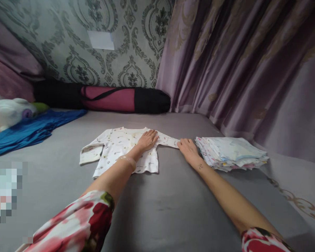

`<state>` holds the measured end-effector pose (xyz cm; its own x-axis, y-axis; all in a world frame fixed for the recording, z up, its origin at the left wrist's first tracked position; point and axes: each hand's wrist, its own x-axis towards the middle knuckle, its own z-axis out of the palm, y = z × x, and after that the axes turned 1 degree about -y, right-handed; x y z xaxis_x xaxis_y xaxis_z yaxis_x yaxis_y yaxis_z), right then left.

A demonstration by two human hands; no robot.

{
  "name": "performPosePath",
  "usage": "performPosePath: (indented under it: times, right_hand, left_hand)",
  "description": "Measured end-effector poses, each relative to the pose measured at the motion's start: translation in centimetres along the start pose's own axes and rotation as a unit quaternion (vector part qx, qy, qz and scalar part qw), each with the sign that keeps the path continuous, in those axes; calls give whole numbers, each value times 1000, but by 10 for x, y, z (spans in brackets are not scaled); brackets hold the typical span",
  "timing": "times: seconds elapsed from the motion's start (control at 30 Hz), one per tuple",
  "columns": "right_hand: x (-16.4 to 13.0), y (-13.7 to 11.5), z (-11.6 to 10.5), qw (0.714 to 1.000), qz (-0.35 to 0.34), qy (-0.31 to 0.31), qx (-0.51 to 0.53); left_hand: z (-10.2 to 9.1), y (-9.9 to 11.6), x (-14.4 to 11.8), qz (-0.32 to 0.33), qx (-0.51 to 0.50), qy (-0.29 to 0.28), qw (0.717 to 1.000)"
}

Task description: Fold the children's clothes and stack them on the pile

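A small white long-sleeved baby shirt (118,148) with a faint print lies spread flat on the grey bed sheet (173,196). My left hand (147,139) rests flat on the shirt's upper right part, fingers together and stretched out. My right hand (188,148) touches the end of the shirt's right sleeve, fingers apart; whether it pinches the cuff is unclear. A stack of folded baby clothes (232,153) sits just to the right of my right hand.
A pink and black rolled mat bag (126,99) lies against the patterned wall. A blue cloth (28,131) and a white soft toy (9,112) are at the left. Purple curtains (246,70) hang along the right side.
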<state>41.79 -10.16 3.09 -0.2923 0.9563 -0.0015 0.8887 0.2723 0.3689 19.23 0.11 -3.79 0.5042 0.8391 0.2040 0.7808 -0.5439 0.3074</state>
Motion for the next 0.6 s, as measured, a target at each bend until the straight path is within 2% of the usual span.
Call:
performPosePath:
  times: [0.07, 0.17, 0.23, 0.33, 0.47, 0.6]
  right_hand:
    - [-9, 1, 5, 999, 15, -47, 3]
    - [-9, -1, -3, 995, 57, -83, 19]
    - [3, -5, -12, 992, 82, -81, 49]
    - [31, -6, -17, 976, 139, -73, 152]
    - [64, 10, -3, 932, 235, -119, 248]
    - [76, 34, 19, 910, 253, -154, 292]
  left_hand:
    - [0, 2, -1, -2, 19, -11, 1000]
    - [1, 3, -2, -6, 42, -22, 999]
    - [1, 3, -2, -6, 49, -18, 999]
    - [-1, 3, -4, 1, 43, -1, 999]
    - [-4, 2, -5, 4, 25, -1, 1000]
    - [-6, 4, -5, 1, 25, -4, 1000]
